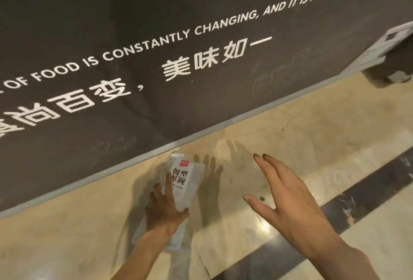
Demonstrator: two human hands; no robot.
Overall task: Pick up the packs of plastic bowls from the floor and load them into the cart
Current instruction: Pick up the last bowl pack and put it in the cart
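A clear pack of plastic bowls [184,181], labelled in white with a red square and dark characters, is held low in the middle of the view, above the beige floor [290,136]. Its far end is pointed toward the base of the dark wall [134,34]; whether that end touches the floor cannot be told. The pack is gripped by the left hand [162,209], closed around its near half, fingers wrapped on the left side and thumb along the label. More clear wrapping is seen below the wrist, blurred; whether it belongs to the same pack cannot be told.

The right hand [288,199] is held apart to the right of the pack, open with fingers spread and extended forward, nothing in its grasp.

The floor to the right of the pack and beyond the right hand is bare, marked only by hand shadows. A pale strip [223,126] is run diagonally along the foot of the wall, bounding the floor on the far side. A dark floor band [357,199] is crossed under the right forearm. At the upper right edge, a grey object on a dark wheel [388,56] is partly seen, well apart from both hands.
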